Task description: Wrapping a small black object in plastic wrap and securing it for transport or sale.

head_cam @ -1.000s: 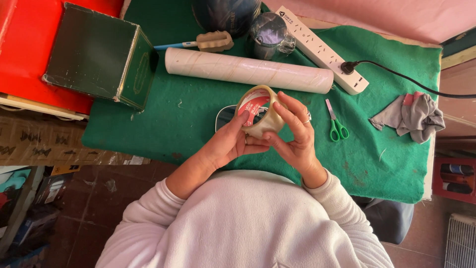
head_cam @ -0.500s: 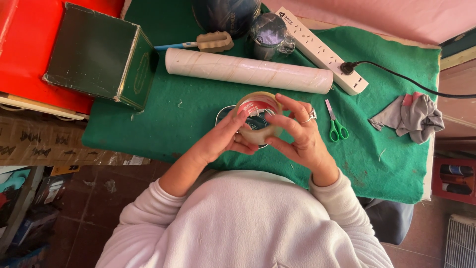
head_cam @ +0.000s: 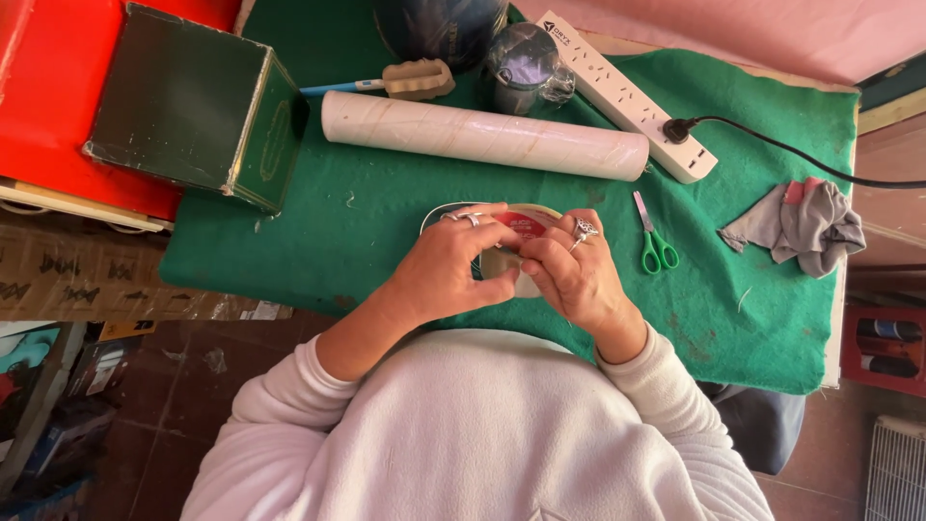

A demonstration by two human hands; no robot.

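A roll of clear tape [head_cam: 519, 224] with a red inner core is held low over the green cloth [head_cam: 386, 232], near the table's front edge. My left hand [head_cam: 444, 270] wraps its left side, ringed fingers curled over the rim. My right hand [head_cam: 574, 275] pinches the roll's right side, thumb and fingers pressed at the edge. Both hands cover most of the roll. Something dark and flat lies under it, mostly hidden.
A long white tube [head_cam: 482, 140] lies across the cloth beyond the hands. Green-handled scissors [head_cam: 656, 241] lie right of them. A power strip [head_cam: 627, 92], grey rag [head_cam: 801, 222], dark green box [head_cam: 193, 106], brush [head_cam: 405, 82] and dark jar [head_cam: 521, 63] stand further back.
The tape roll and both hands have come down from a raised, tilted position to just over the cloth. The fingers have closed more tightly over the roll's rim.
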